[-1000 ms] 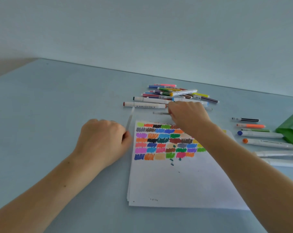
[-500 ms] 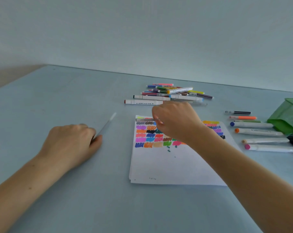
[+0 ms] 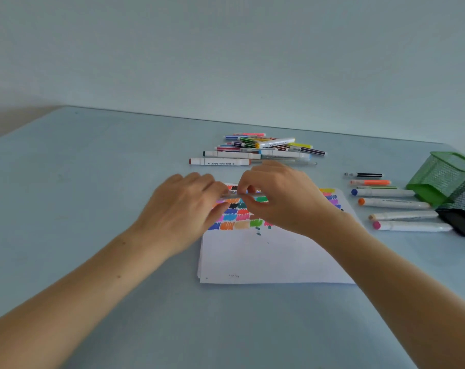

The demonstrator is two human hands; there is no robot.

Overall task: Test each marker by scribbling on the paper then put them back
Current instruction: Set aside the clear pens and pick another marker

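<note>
Nearest me, the white paper (image 3: 274, 259) lay flat on the pale blue table (image 3: 92, 182), its near half bare, its far half filled with rows of coloured scribbles (image 3: 234, 218). Just above those rows I held a thin, pale marker (image 3: 242, 195) level, running left to right between my two hands. My left hand (image 3: 183, 211) pinched its left end, fingers curled over it and thumb underneath. My right hand (image 3: 282, 198) pinched it just beside, fingers and thumb curled round the barrel, so the two hands sat close together, almost touching. Whether a cap was on it, I could not tell.

Off to the right, a row of markers (image 3: 393, 203) lay side by side on the table, fat white ones with blue, orange and pink ends, thinner ones beyond them. Next to them a green mesh holder (image 3: 439, 177) lay tipped on its side, with a black mesh holder (image 3: 463, 209) in front of it. Farther back, beyond my hands, a loose heap of markers (image 3: 263, 147) sat piled up, two fat white ones nearest.
</note>
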